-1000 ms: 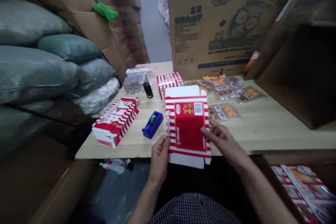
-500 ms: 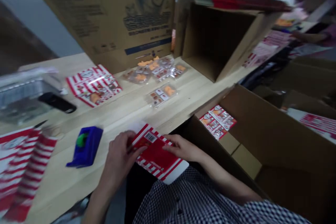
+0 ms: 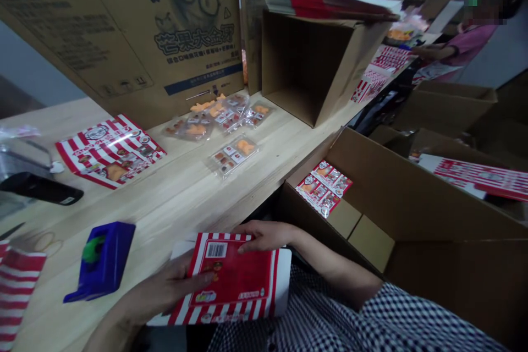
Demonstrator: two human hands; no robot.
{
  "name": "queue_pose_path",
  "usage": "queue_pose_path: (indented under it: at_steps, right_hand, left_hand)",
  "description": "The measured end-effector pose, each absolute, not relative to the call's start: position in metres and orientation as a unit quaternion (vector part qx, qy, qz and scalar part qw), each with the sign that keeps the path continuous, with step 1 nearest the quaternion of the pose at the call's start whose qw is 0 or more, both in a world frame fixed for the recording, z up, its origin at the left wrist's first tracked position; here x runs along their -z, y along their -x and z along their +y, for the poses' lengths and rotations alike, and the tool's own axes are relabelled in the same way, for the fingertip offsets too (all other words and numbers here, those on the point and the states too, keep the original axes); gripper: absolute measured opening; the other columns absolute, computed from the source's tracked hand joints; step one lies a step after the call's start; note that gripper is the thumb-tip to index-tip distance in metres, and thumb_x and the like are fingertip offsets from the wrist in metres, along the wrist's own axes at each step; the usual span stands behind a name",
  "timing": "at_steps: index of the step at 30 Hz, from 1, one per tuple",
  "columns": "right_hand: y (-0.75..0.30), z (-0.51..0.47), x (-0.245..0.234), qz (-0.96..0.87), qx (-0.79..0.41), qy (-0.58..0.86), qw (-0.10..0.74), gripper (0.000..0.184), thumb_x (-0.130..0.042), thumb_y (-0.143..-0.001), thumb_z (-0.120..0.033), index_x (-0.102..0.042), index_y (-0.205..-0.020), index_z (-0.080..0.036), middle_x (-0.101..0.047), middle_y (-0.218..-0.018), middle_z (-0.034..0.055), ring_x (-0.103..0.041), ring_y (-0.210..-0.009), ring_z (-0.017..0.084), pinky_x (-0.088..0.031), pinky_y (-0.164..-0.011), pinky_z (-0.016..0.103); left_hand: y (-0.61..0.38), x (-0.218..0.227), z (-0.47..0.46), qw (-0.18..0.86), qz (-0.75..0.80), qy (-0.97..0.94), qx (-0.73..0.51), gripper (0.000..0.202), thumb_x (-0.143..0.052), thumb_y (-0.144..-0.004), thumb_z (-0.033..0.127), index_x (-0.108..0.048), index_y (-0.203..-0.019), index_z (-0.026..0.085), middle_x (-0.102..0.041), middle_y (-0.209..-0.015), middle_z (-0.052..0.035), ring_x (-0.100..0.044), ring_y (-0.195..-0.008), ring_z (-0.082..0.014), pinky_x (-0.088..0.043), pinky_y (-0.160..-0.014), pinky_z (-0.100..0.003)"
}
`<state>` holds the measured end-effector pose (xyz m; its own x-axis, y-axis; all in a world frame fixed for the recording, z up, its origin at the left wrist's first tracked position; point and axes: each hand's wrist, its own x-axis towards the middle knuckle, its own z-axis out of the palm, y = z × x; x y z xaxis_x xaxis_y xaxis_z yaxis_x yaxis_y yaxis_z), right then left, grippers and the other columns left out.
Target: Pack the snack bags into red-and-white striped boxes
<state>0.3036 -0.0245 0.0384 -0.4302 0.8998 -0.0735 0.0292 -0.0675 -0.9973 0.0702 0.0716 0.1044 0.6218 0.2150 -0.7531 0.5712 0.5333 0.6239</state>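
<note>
A red-and-white striped cardboard packet (image 3: 243, 269) with a barcode and open white flaps is held low in front of my body. My left hand (image 3: 173, 280) grips its left side, thumb across the printed face and fingers hidden behind. At the upper right edge, my right hand (image 3: 264, 235) pinches the same packet, thumb on top. Beyond it on the table lies a clear sachet (image 3: 233, 155) with small compartments and an orange piece. Several similar sachets (image 3: 223, 113) are heaped farther back.
A blue tape dispenser (image 3: 103, 264), a black object (image 3: 41, 188) and a flat striped package (image 3: 111, 148) lie on the table. An open carton (image 3: 449, 220) at right holds printed packets (image 3: 324, 187). Another carton (image 3: 350, 66) lies on its side. A co-worker (image 3: 470, 47) is at far right.
The view has shifted to the right, so the table items sit farther left. The packet is turned more level and faces up. Both hands have kept hold of it.
</note>
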Motion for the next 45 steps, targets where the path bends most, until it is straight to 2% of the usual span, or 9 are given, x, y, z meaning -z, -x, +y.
queue_pose_path:
  at_steps: [5,8,14,19,22,24,34,41,45]
  right_hand:
    - [-0.278,-0.047,-0.029,-0.634,-0.493,0.542,0.247,0.142,-0.094,-0.047,-0.051,-0.007,-0.159,-0.032,-0.021,-0.163,0.0175,-0.022,-0.147,0.043,-0.015,-0.118,0.062]
    - [-0.258,-0.062,-0.022,-0.640,-0.468,0.579,0.189,0.164,-0.097,-0.032,-0.049,0.009,-0.156,-0.036,0.001,-0.165,0.0212,-0.002,-0.148,0.051,-0.002,-0.113,0.072]
    - [-0.244,-0.063,-0.018,-0.607,-0.427,0.615,0.266,0.135,-0.088,-0.056,-0.031,0.000,-0.158,-0.037,-0.027,-0.160,0.0124,-0.032,-0.143,0.038,-0.024,-0.116,0.056]
    - [-0.260,-0.049,-0.022,-0.501,-0.389,0.598,0.490,0.117,-0.084,-0.066,-0.032,-0.012,-0.158,-0.033,-0.035,-0.159,0.0092,-0.040,-0.141,0.031,-0.033,-0.115,0.049]
    - [-0.252,-0.041,-0.024,-0.450,-0.328,0.639,0.530,0.116,-0.083,-0.069,-0.031,-0.008,-0.159,-0.031,-0.037,-0.157,0.0110,-0.040,-0.141,0.031,-0.037,-0.113,0.050]
    - [-0.238,-0.041,-0.026,-0.467,-0.288,0.662,0.511,0.114,-0.079,-0.073,-0.029,-0.005,-0.159,-0.031,-0.032,-0.157,0.0132,-0.038,-0.142,0.032,-0.038,-0.113,0.052]
    - [-0.211,-0.064,-0.033,-0.558,-0.363,0.587,0.462,0.117,-0.077,-0.075,-0.023,0.005,-0.158,-0.036,-0.004,-0.164,0.0090,-0.012,-0.153,0.032,-0.031,-0.118,0.053]
    - [-0.241,-0.059,-0.045,-0.416,-0.496,0.541,0.537,0.093,-0.065,-0.091,-0.038,0.001,-0.157,-0.039,-0.024,-0.163,0.0061,-0.034,-0.146,0.025,-0.041,-0.113,0.046]
    - [-0.267,-0.045,-0.047,-0.446,-0.497,0.499,0.553,0.087,-0.064,-0.092,-0.044,-0.010,-0.158,-0.032,-0.032,-0.161,0.0038,-0.027,-0.149,0.025,-0.026,-0.121,0.047]
  left_hand:
    - [-0.078,-0.073,0.075,0.810,0.444,-0.376,0.077,0.058,-0.086,-0.065,0.042,-0.068,-0.116,0.019,-0.078,-0.097,-0.0126,-0.075,-0.089,-0.0321,-0.057,-0.088,-0.046]
    - [-0.082,-0.057,0.074,0.819,0.441,-0.362,0.057,0.058,-0.087,-0.064,0.041,-0.069,-0.113,0.016,-0.078,-0.092,-0.0137,-0.076,-0.085,-0.0309,-0.058,-0.082,-0.041]
    - [-0.077,-0.084,0.089,0.699,0.431,-0.571,0.022,0.048,-0.071,-0.077,0.058,-0.073,-0.100,0.015,-0.078,-0.090,-0.0103,-0.074,-0.078,-0.0283,-0.059,-0.077,-0.038]
    - [-0.067,-0.106,0.053,0.367,0.501,-0.672,-0.403,0.052,-0.059,-0.091,0.045,-0.052,-0.139,0.026,-0.055,-0.144,-0.0087,-0.047,-0.138,-0.0268,-0.032,-0.118,-0.044]
    - [-0.088,-0.082,0.007,0.467,0.472,-0.621,-0.416,0.082,-0.065,-0.089,0.038,-0.018,-0.156,0.031,-0.025,-0.164,-0.0092,-0.025,-0.150,-0.0253,-0.025,-0.121,-0.046]
    - [-0.105,-0.061,-0.011,0.600,0.422,-0.559,-0.386,0.080,-0.059,-0.093,0.038,-0.011,-0.157,0.029,-0.033,-0.160,-0.0132,-0.039,-0.144,-0.0258,-0.035,-0.117,-0.046]
    - [-0.091,-0.050,0.013,0.619,0.454,-0.504,-0.396,0.066,-0.082,-0.071,0.032,-0.048,-0.127,0.020,-0.066,-0.126,-0.0117,-0.066,-0.112,-0.0255,-0.051,-0.100,-0.040]
    - [-0.081,-0.034,0.017,0.701,0.468,-0.391,-0.370,0.057,-0.081,-0.072,0.032,-0.053,-0.120,0.019,-0.074,-0.113,-0.0100,-0.074,-0.095,-0.0262,-0.059,-0.085,-0.041]
    - [-0.078,-0.034,0.022,0.714,0.490,-0.365,-0.343,0.061,-0.086,-0.065,0.029,-0.056,-0.118,0.020,-0.077,-0.106,-0.0065,-0.075,-0.083,-0.0252,-0.062,-0.078,-0.039]
